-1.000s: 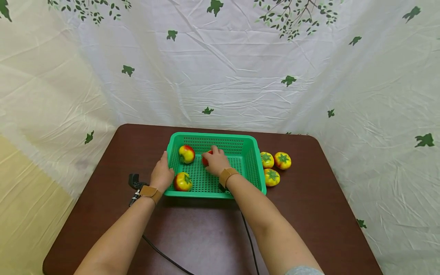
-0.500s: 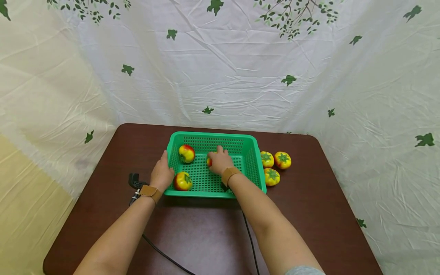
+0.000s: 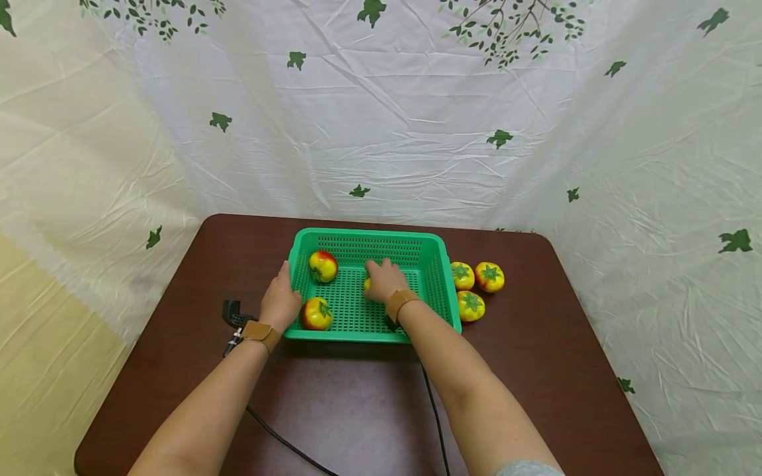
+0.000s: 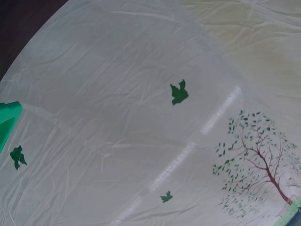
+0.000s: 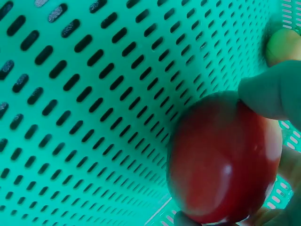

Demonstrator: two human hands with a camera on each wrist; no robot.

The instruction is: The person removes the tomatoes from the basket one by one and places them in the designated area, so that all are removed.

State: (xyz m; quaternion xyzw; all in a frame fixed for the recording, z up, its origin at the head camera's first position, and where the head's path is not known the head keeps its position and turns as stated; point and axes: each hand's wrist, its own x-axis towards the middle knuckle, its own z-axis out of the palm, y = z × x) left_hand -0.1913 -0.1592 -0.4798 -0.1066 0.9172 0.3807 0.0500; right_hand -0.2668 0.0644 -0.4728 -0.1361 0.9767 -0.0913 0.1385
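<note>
A green plastic basket (image 3: pixel 369 338) with slotted walls stands on the table. My left hand (image 3: pixel 281 304) holds its left rim, fingers along the outside and thumb toward the inside. Inside the basket, my right hand (image 3: pixel 385 281) grips a round red-and-yellow fruit (image 5: pixel 221 160), tomato-like; the right wrist view shows thumb and fingers around its glossy red side, close to the slotted wall. From the head view the hand mostly hides that fruit. Two more such fruits lie at the basket's left, one toward the back (image 3: pixel 323 266) and one in front (image 3: pixel 317 314) with a green star-shaped calyx.
Three similar fruits (image 3: pixel 471 307) sit on the brown table (image 3: pixel 536 370) just right of the basket. Black cables (image 3: pixel 292 453) run across the table from both wrists. White cloth (image 3: pixel 381 132) with green leaf prints hangs behind and at the sides.
My right hand has shifted a little to the right and toward me inside the basket, with the gripped fruit turning from red to yellow side in view. The left hand stays put.
</note>
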